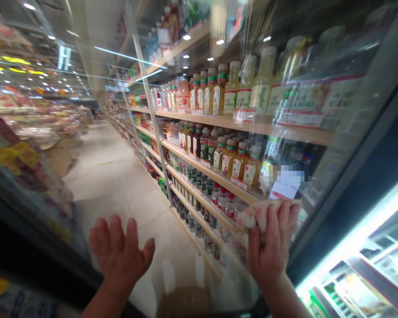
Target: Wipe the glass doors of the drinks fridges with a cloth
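My right hand (268, 247) grips a crumpled, pale cloth (257, 214) with faint pinkish spots. The cloth appears pressed to the clear glass pane (192, 247) in front of me, just below a white paper notice (287, 183). On the left, my left hand (121, 251) is raised with its fingers stretched out and thumb apart. It holds nothing, and its palm faces the pane; whether it touches the glass I cannot tell. Reflections streak across the pane, with bottles visible behind them.
A dark door frame (348, 176) runs down the right side, beside a lit chiller (361, 282). Several wooden shelves (215, 174) of drink bottles (240, 161) line the aisle (109, 172). Blurred packaged goods (23, 159) stand at the left.
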Demonstrator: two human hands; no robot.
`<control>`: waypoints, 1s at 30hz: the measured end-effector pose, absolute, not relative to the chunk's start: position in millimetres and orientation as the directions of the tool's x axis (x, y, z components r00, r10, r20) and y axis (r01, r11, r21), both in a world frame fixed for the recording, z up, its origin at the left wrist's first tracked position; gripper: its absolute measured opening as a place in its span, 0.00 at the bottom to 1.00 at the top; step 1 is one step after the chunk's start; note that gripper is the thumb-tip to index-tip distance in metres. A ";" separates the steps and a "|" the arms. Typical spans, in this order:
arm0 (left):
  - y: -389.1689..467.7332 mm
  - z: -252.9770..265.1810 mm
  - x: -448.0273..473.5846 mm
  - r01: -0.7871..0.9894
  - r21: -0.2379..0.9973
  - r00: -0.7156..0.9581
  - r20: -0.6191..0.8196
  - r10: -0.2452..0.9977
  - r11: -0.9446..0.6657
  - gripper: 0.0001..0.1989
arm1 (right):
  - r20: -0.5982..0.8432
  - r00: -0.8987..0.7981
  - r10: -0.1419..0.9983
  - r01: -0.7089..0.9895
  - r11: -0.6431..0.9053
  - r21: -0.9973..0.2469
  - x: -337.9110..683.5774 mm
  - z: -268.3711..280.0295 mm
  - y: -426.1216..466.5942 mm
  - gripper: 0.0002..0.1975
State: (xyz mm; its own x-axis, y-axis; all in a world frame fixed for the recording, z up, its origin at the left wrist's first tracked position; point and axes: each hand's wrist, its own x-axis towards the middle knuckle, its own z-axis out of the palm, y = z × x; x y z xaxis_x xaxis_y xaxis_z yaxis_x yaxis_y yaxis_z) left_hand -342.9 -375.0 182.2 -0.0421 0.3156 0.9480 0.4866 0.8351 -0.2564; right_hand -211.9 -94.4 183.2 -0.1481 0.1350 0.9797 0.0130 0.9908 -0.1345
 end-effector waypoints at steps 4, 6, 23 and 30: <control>-375.4 182.8 -341.9 0.503 -0.271 0.008 0.951 0.309 0.821 0.39 | 0.982 -0.174 0.070 -0.028 0.997 -0.076 -216.0 162.8 -116.7 0.35; -375.5 183.8 -340.3 0.511 -0.280 0.007 0.947 0.321 0.813 0.39 | 0.968 -0.249 -0.019 -0.035 0.999 0.010 -216.5 148.5 -128.3 0.35; -367.1 192.4 -329.9 0.534 -0.251 0.000 0.955 0.298 0.807 0.36 | 0.994 -0.106 -0.018 -0.032 0.999 0.015 -221.8 174.5 -113.6 0.35; -367.8 188.9 -327.3 0.533 -0.222 -0.025 0.960 0.277 0.817 0.33 | 0.988 -0.145 0.059 -0.118 0.990 -0.077 -229.7 196.2 -135.9 0.36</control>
State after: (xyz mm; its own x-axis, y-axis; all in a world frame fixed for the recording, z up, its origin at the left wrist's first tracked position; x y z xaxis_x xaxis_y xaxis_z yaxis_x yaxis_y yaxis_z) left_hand -327.3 -367.8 188.9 -0.0254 0.2775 0.9604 0.5327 0.8167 -0.2219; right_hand -229.7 -135.9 196.2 -0.1453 0.0591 0.9876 -0.1176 0.9901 -0.0766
